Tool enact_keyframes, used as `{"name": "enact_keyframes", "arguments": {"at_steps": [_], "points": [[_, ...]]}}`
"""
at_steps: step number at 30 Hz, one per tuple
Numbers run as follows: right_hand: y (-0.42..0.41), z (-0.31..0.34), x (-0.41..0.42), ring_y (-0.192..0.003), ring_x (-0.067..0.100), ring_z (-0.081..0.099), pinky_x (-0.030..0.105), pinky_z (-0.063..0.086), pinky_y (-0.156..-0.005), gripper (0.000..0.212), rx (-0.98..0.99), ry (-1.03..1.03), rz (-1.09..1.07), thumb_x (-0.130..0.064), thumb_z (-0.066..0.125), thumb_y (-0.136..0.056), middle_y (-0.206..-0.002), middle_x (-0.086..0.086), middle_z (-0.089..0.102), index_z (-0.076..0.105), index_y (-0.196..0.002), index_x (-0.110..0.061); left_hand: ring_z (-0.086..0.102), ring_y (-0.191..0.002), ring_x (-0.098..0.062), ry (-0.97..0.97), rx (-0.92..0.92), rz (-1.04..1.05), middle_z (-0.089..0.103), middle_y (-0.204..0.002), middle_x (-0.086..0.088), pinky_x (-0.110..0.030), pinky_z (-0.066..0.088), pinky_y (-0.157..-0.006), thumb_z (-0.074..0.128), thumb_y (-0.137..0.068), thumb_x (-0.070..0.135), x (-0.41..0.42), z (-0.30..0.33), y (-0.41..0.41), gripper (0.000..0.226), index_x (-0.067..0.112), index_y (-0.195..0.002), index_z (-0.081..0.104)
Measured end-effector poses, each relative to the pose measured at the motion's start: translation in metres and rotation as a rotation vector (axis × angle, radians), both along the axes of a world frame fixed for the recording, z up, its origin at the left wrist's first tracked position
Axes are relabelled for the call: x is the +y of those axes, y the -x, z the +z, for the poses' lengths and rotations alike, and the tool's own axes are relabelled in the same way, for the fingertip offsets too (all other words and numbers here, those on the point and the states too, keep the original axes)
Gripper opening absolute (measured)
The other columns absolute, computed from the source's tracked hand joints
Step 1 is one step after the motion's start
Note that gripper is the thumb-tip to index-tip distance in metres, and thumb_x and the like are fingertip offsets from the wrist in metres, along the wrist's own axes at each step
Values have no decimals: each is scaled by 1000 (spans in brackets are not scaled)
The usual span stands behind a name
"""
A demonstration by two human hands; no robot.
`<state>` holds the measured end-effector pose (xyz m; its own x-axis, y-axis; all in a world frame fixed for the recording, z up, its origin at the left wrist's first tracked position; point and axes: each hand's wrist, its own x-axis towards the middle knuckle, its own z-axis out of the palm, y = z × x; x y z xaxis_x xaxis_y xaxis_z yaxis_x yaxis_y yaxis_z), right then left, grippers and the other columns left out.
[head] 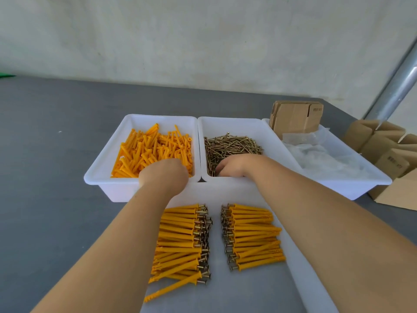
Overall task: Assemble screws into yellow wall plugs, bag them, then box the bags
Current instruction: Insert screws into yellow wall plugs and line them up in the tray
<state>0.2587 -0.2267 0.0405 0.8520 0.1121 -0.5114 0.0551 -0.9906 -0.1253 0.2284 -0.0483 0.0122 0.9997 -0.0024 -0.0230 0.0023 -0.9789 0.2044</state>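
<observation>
Both hands down in the trays, two piles of finished plugs waiting in front.

Grey surface [45, 166] carries a white board [248, 294] up front and three white trays behind it: left tray [99, 175] full of loose yellow wall plugs [149, 147], middle tray [225, 123] full of screws [232, 144], right tray [361, 186] with clear bags [322, 157] and a stack of flat cardboard boxes [295, 116]. More boxes [388, 154] sit off to the right. Assembled plugs with screws lie on the board in a left pile [180, 240] and a right pile [255, 236], screw heads facing each other. Left hand [163, 173] is curled into the plugs, can't tell what it's got. Right hand [232, 164] has fingertips buried in the screws, grip hidden.
</observation>
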Motion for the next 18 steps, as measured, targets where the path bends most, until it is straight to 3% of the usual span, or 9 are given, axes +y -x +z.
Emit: {"name": "enact_keyframes", "arguments": {"at_steps": [3,5,9,13,18], "points": [[-10,-9,6,-116,26,62,42,49,-104,39,-40,-121,-137,-30,63,-93,-131,8,63,65,-130,-16,56,-70,-19,47,-70,-27,59,-78,0,-30,40,-56,34,-102,25,2,-3,-1,17,26,-108,49],[-13,-14,5,-101,27,69,42,56,-95,35,-64,-220,-272,-29,73,-86,-112,10,71,70,-115,-10,58,-71,-19,71,-51,-54,62,-83,1,-30,42,-55,34,-101,22,3,-2,-2,28,35,-120,49],[-12,-18,6,-94,24,69,36,58,-86,33,-146,-269,-366,-26,81,-80,-102,10,72,72,-105,-7,60,-107,-24,80,36,-125,62,-129,3,-38,54,-79,33,-102,25,5,3,-2,41,43,-130,57],[-5,-14,7,-101,22,68,37,56,-94,31,-244,-309,-389,-22,80,-80,-109,7,73,76,-108,-10,62,-98,-21,156,-55,-47,67,-115,5,-36,56,-76,45,-96,24,4,1,0,34,37,-120,66],[7,-6,-2,-88,24,74,38,60,-86,13,-338,-582,-549,-6,75,-85,-94,16,76,77,-97,-3,63,-91,-18,371,-281,62,70,-104,4,-33,57,-70,62,-93,27,7,-3,0,26,30,-118,69]]}}
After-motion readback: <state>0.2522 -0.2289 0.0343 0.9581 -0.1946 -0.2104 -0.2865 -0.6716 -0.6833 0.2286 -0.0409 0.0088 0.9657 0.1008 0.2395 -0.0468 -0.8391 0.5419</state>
